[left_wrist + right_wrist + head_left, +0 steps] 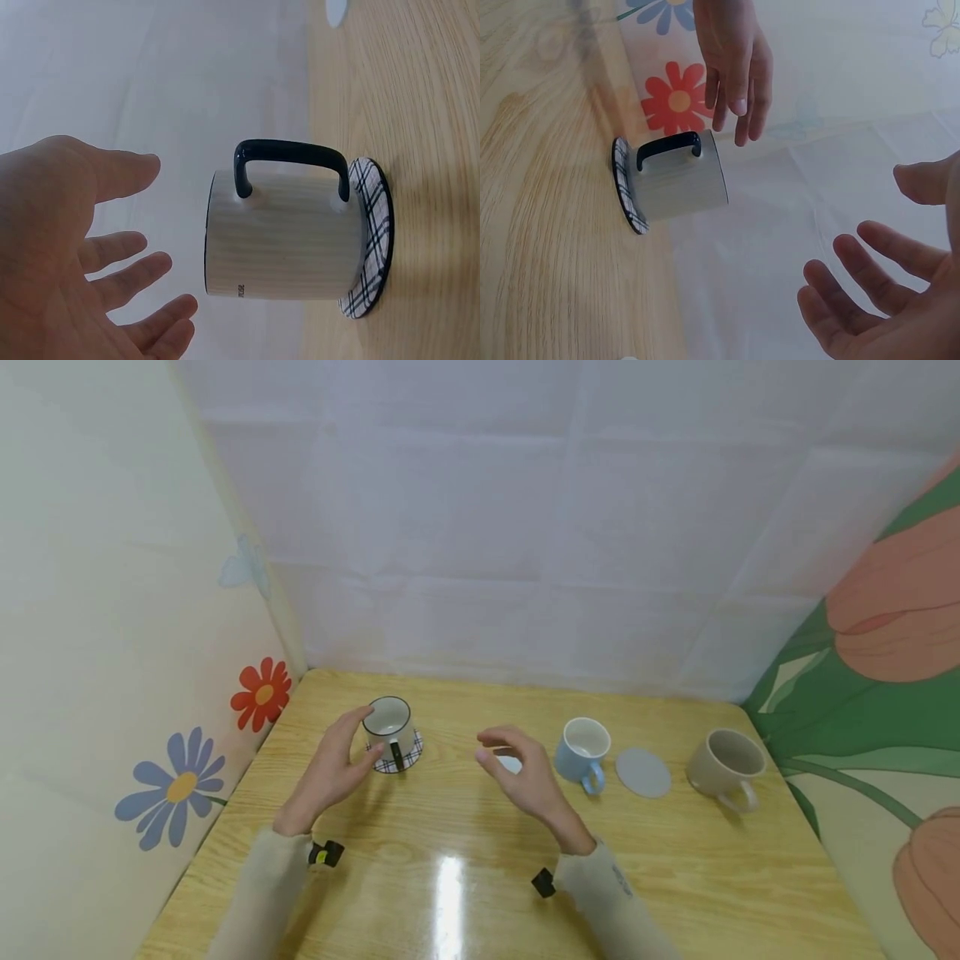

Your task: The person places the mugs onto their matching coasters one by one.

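A white mug (390,727) with a black rim and black handle stands upright on a plaid coaster (414,750) at the table's left. Beside and above it hovers my left hand (333,770), fingers spread and apart from the mug, as the left wrist view shows with the mug (285,236) beyond the fingertips. My right hand (525,777) is in the air over the middle of the table, fingers loosely bent and holding nothing. Partly hidden behind it lies a pale round coaster (510,764). Closest on its right is a light blue mug (573,760).
Right of the blue mug, a grey round coaster (643,772) lies flat on the wooden table (390,877). A larger beige mug (708,768) stands near the right edge. A white cloth backdrop (480,543) rises behind the table, with flower-printed cloths at both sides.
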Motion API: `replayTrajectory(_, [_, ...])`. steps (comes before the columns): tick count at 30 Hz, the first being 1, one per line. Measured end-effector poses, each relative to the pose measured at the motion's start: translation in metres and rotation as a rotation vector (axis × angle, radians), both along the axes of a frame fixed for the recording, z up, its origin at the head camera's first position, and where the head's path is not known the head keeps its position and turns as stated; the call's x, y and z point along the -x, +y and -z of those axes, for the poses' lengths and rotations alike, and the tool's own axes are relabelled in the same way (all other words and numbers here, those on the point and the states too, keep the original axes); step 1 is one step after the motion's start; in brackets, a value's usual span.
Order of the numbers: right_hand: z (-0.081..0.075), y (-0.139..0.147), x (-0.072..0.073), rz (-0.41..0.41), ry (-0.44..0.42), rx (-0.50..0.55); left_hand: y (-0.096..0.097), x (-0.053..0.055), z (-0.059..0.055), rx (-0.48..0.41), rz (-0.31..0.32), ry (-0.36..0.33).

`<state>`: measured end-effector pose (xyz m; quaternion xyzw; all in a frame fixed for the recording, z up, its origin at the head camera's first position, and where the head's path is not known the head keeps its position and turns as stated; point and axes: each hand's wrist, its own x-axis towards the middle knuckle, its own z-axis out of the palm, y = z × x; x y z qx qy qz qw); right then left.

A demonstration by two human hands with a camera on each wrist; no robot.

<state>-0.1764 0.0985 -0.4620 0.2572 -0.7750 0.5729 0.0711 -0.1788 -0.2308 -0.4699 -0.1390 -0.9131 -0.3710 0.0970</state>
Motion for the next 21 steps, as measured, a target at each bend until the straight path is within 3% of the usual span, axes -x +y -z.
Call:
replayTrajectory(8, [-0.001, 0.007, -0.004, 0.053, 0.076, -0.007, 0.012, 0.003, 0.0, 0.007, 0.057, 0.071])
replayTrajectory(16, [-0.003, 0.016, -0.008, 0.092, 0.114, -0.022, 0.02, 0.006, -0.006, -0.014, 0.071, 0.029])
replayTrajectory(21, [-0.004, 0.022, -0.008, 0.102, 0.146, -0.029, 0.026, 0.007, -0.008, -0.007, 0.085, 0.05])
